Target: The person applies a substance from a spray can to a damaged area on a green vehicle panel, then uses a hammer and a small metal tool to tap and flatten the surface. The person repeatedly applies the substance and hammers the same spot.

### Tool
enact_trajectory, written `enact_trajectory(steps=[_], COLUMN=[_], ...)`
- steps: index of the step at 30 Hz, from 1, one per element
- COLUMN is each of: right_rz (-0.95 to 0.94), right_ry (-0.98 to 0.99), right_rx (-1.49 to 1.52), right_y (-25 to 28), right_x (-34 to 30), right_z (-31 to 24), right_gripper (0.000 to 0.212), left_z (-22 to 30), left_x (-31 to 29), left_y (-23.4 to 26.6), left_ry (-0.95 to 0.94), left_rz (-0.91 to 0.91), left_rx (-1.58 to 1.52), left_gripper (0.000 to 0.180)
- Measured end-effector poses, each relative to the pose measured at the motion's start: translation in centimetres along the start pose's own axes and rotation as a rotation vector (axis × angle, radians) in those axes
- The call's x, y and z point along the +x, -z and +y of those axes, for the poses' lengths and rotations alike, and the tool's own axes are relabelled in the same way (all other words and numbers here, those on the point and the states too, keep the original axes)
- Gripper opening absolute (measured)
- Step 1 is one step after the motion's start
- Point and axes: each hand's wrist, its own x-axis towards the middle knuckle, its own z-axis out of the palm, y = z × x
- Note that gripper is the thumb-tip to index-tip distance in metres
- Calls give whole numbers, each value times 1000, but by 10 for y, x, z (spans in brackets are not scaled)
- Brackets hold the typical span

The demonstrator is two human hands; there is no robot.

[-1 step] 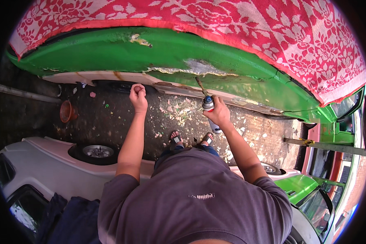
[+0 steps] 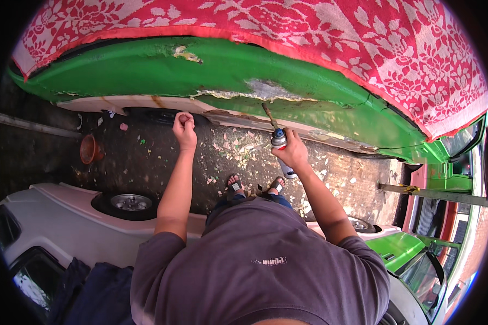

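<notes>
My right hand (image 2: 292, 150) is wrapped round a blowtorch (image 2: 280, 142), a gas can with a blue-and-metal head. Its thin nozzle points up and slightly left at the green car body panel (image 2: 309, 116), just below a scraped patch (image 2: 265, 88) with ragged pale edges. No flame can be made out. My left hand (image 2: 185, 130) is raised to the left of the torch, fingers curled closed near the car's pale lower strip. Whatever might be inside those fingers is hidden.
A red-and-white flowered cloth (image 2: 287, 24) covers the car's upper part. Paint flakes (image 2: 238, 146) litter the ground around my feet. A reddish-brown pot (image 2: 90, 149) stands at left. Behind me is a pale car (image 2: 76, 222); metal bars (image 2: 35, 124) lie at the sides.
</notes>
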Motion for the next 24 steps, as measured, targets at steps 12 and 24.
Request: enact_trajectory(steps=[12, 24], right_rz=[85, 33], right_ry=[28, 98], right_rx=[26, 31], right_y=[6, -9], right_x=[-6, 15], right_z=[14, -15], right_gripper=[69, 71], left_z=[-6, 5], left_x=[9, 20], left_y=[-8, 5], left_ry=[-3, -53], left_rz=[-29, 24], left_rx=[7, -18], left_gripper=[12, 11])
